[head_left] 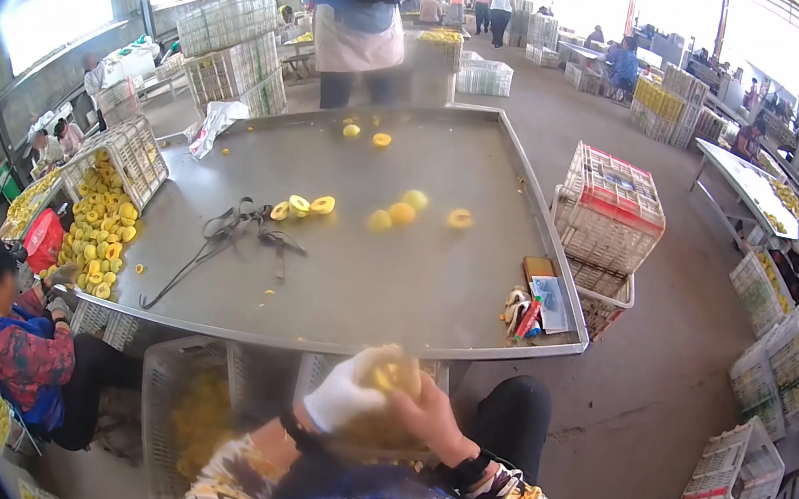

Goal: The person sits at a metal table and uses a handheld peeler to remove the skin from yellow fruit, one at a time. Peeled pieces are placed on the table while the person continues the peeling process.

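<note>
With our left hand (340, 395), in a white cloth glove, and our bare right hand (433, 420), we hold one round yellow fruit (393, 375); both grips are closed on it, though blurred. It is at six o'clock of the wide grey metal table (363, 295), near the edge. Near the table's middle, halved yellow fruits (323, 205) lie beside thin dark straps (236, 226). At nine o'clock, a yellow fruit heap (99, 235) spills from a tipped white plastic crate (141, 160).

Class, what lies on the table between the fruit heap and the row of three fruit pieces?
A tangled dark strap lies between the heap and the row, in the head view.
</note>
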`<state>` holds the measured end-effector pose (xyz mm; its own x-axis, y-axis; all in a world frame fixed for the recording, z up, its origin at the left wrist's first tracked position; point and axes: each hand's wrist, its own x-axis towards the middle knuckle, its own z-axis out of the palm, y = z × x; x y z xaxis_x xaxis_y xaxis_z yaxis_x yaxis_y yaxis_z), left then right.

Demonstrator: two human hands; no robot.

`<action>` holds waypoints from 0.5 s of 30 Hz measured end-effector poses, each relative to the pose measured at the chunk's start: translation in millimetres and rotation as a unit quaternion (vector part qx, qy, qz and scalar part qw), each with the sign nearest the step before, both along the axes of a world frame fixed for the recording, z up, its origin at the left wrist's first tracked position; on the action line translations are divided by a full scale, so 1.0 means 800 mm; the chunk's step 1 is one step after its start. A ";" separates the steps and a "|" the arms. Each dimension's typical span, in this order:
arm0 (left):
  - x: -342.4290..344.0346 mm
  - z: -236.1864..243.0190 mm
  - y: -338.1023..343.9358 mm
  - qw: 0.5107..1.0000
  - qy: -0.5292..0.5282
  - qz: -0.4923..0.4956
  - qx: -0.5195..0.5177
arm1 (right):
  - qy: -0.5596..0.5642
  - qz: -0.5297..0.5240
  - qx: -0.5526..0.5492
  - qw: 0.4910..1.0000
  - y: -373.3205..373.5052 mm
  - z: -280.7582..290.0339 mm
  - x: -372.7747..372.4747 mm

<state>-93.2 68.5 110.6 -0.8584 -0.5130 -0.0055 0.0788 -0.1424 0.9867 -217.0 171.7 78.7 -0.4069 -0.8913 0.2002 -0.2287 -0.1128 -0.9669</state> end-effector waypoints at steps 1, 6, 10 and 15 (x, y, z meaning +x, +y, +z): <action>0.005 -0.014 0.012 0.992 0.060 0.014 0.106 | 0.003 0.001 -0.004 1.000 0.002 -0.004 0.004; 0.019 -0.080 0.067 0.935 0.107 0.156 0.298 | 0.085 -0.042 0.128 0.987 0.016 -0.033 0.024; 0.027 -0.127 0.050 0.906 0.070 0.197 0.368 | 0.125 -0.010 0.092 0.988 0.013 -0.070 0.037; 0.021 -0.160 0.058 0.917 0.084 0.262 0.288 | 0.239 0.050 0.111 0.963 0.007 -0.103 0.036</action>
